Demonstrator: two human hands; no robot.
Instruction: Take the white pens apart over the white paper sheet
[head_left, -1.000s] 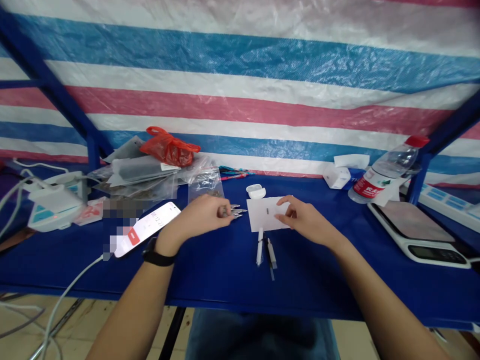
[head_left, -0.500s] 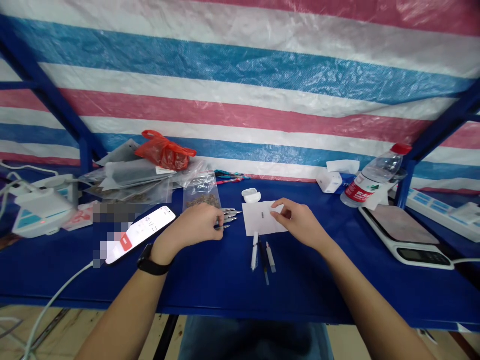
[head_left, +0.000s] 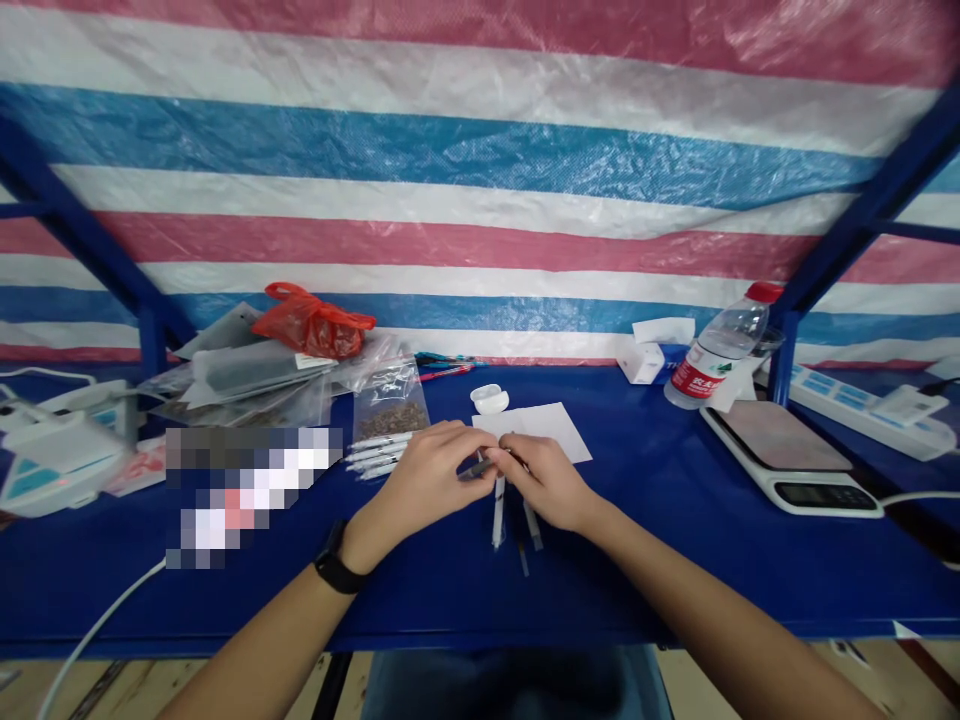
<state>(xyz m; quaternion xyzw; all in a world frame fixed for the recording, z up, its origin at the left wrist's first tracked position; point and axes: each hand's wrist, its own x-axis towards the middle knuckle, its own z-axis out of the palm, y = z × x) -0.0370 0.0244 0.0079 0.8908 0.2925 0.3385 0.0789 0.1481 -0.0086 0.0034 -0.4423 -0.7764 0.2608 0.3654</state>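
Note:
My left hand (head_left: 427,480) and my right hand (head_left: 544,482) meet above the near edge of a white paper sheet (head_left: 536,425). Between their fingertips is a slim dark pen part (head_left: 480,468), and both hands seem to pinch it. Its far end is hidden by my fingers. Several white pens (head_left: 375,455) lie just left of my left hand. Below my hands, a white pen part (head_left: 498,515) and a grey one (head_left: 532,525) lie on the blue table top (head_left: 600,570).
A white earbud case (head_left: 489,399) stands behind the paper. A bag of brown granules (head_left: 388,420) and a red plastic bag (head_left: 313,322) lie back left. A digital scale (head_left: 787,462), water bottle (head_left: 716,362) and tissue box (head_left: 643,362) are on the right. A blurred patch (head_left: 251,495) covers the left.
My left hand has moved right from the pens, and my right hand has come off the paper. They now meet, holding the dark pen part. The view has shifted slightly.

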